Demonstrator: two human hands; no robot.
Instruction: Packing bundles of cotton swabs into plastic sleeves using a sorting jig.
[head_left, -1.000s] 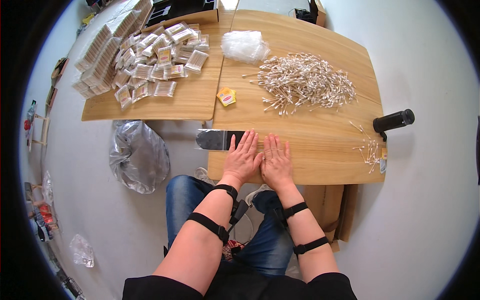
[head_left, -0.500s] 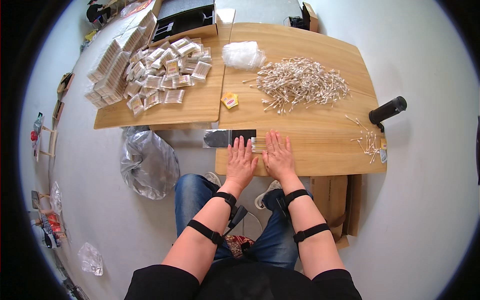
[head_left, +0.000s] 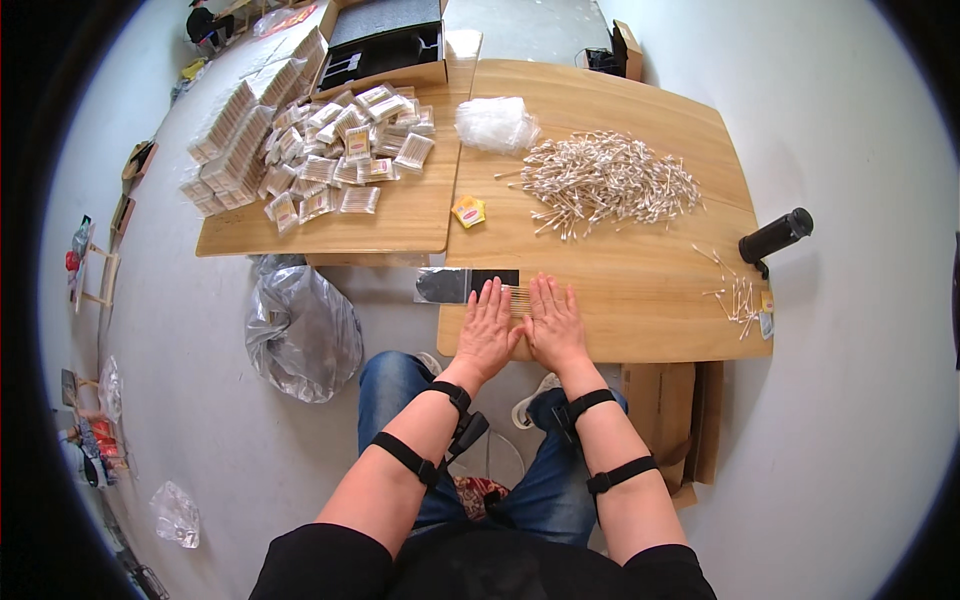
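A short row of cotton swabs [head_left: 518,301] lies near the front edge of the right-hand table, between my two hands. My left hand [head_left: 486,328] rests flat with its fingers stretched out, against the row's left end. From the other side my right hand [head_left: 555,325] lies flat too, its fingers over or against the right end. The palms hide how far the swabs reach under them. Just beyond the left fingertips is a black flat piece [head_left: 496,279], and a clear plastic bag [head_left: 440,285] sticks out from it past the table's edge.
A heap of loose swabs [head_left: 610,180] lies farther back, beside clear bags [head_left: 497,124] and yellow cards [head_left: 468,211]. Packed swab packets [head_left: 360,150] pile up on the left table. A black bottle [head_left: 775,237] and scattered swabs [head_left: 740,300] are at the right edge.
My hands have drawn slightly closer together, so less of the swab row shows between them. The whole view has shifted a little.
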